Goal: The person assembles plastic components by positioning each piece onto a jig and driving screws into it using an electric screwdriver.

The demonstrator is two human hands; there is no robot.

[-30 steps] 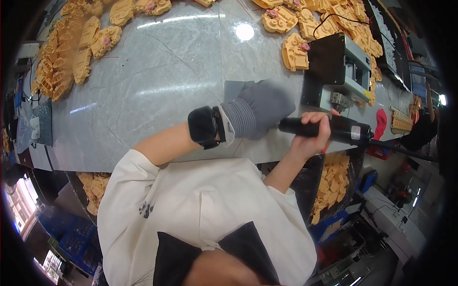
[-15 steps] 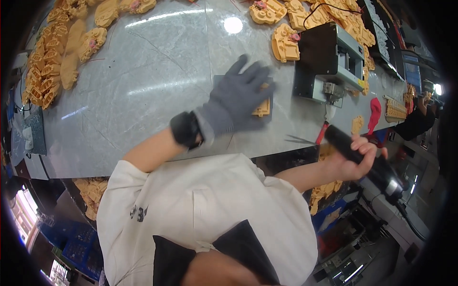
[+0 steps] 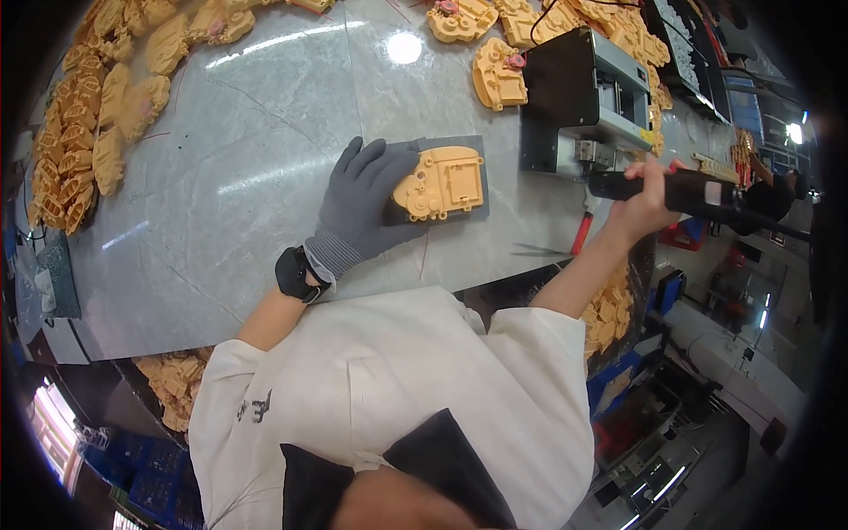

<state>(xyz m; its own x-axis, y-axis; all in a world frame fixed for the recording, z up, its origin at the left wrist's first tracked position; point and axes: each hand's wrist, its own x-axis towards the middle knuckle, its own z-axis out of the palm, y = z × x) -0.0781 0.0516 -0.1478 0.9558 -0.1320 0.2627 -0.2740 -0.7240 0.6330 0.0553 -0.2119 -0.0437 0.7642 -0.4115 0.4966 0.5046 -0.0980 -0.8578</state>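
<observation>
My left hand, in a grey glove, grips the left end of a yellow plastic housing. This housing lies flat on a dark grey pad, its open frame and round bosses facing up. Part of its left end is hidden under the glove. At the right, my right hand is bare and wrapped round a black power screwdriver. The tool is held nearly level, its front end pointing left, close to a black and silver bench machine. Red-handled scissors lie below that machine.
Rows of yellow housings stand stacked along the table's left side. More housings lie at the back, some with pink parts on them. Boxes of yellow parts sit below the front edge. A thin red wire lies near the pad.
My left hand has moved left off the top of the housing to its left end, uncovering it. The screwdriver has swung up from a downward slant to nearly level.
</observation>
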